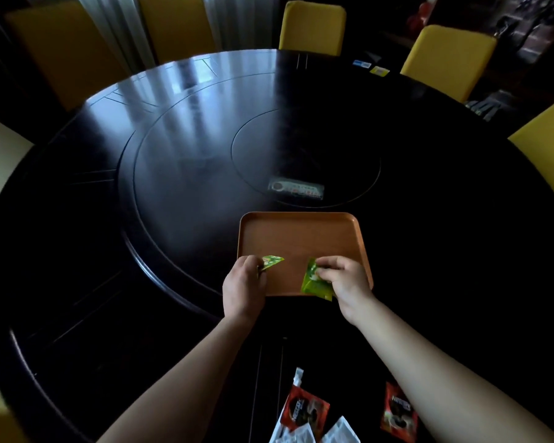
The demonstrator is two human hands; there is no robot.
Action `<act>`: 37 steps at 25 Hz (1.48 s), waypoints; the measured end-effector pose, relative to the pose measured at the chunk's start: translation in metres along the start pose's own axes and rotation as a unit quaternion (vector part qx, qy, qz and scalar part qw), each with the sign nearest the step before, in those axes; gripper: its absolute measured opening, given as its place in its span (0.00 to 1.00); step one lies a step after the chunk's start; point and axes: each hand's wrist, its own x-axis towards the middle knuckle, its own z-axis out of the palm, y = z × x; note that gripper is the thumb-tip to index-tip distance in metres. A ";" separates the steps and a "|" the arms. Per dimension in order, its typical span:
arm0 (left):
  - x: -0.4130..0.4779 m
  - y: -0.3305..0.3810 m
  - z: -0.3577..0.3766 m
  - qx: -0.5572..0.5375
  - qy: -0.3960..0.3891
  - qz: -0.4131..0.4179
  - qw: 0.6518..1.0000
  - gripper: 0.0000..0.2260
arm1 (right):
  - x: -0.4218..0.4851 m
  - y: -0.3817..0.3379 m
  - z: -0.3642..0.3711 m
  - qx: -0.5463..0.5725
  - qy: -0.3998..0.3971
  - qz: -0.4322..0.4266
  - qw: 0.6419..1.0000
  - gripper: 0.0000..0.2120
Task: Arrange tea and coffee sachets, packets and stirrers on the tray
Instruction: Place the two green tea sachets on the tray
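An orange-brown wooden tray [301, 231] lies on the dark round table in front of me. My left hand [243, 287] pinches a green sachet [272, 261] over the tray's near left corner. My right hand [344, 281] holds a second green sachet [314, 282] by its edge at the tray's near right side; the sachet hangs over the front rim. Near the table's front edge lie two red coffee sachets [306, 410] [397, 410] and white packets [339, 431], one long and thin [298, 377]. My forearms partly cover them.
The dark round table [141, 251] has a raised turntable ring and a round inset with a small label [296, 189]. Yellow chairs [312, 27] stand around the far and side edges. Two small cards [370, 67] lie at the far right rim.
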 end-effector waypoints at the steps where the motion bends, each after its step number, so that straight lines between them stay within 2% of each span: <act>1: 0.005 -0.004 0.006 0.006 -0.001 -0.005 1.000 0.09 | 0.012 -0.002 0.004 -0.031 0.000 -0.014 0.999 0.11; 3: 0.012 -0.005 0.015 0.022 -0.021 -0.015 0.999 0.13 | 0.035 -0.004 0.012 -0.086 -0.005 -0.035 0.996 0.11; 5: 0.019 -0.002 0.024 0.065 -0.086 -0.023 0.994 0.18 | 0.054 -0.006 0.020 -0.156 -0.009 -0.066 0.986 0.11; 8: 0.026 0.004 0.031 0.175 -0.178 -0.006 0.968 0.24 | 0.079 -0.002 0.028 -0.281 -0.022 -0.153 0.947 0.12; 10: 0.025 0.005 0.026 0.224 -0.178 0.022 0.958 0.23 | 0.088 0.001 0.023 -0.342 -0.046 -0.202 0.917 0.14; 12: 0.027 0.002 0.019 0.240 -0.152 0.073 0.956 0.21 | 0.093 0.005 0.013 -0.372 -0.037 -0.241 0.896 0.15; 14: 0.033 -0.008 0.017 0.257 -0.144 0.133 0.946 0.18 | 0.094 0.009 0.004 -0.437 -0.033 -0.301 0.847 0.17; 17: 0.042 -0.021 0.018 0.267 -0.170 0.170 0.933 0.18 | 0.087 0.020 0.000 -0.510 -0.095 -0.372 0.770 0.20; 19: 0.043 -0.022 0.020 0.291 -0.183 0.171 0.923 0.18 | 0.086 0.025 0.003 -0.545 -0.104 -0.363 0.749 0.19; 24: 0.050 -0.016 0.021 0.303 -0.161 0.144 0.928 0.19 | 0.092 0.019 0.011 -0.547 -0.058 -0.336 0.764 0.19; 26: 0.047 -0.018 0.019 0.290 -0.152 0.153 0.933 0.17 | 0.093 0.018 0.012 -0.531 -0.055 -0.347 0.771 0.19; 29: 0.042 -0.025 0.020 0.286 -0.154 0.175 0.929 0.13 | 0.096 0.022 0.013 -0.536 -0.056 -0.359 0.762 0.18; 37: 0.067 -0.022 0.029 0.310 -0.143 0.160 0.926 0.16 | 0.116 0.010 0.039 -0.534 -0.067 -0.345 0.769 0.19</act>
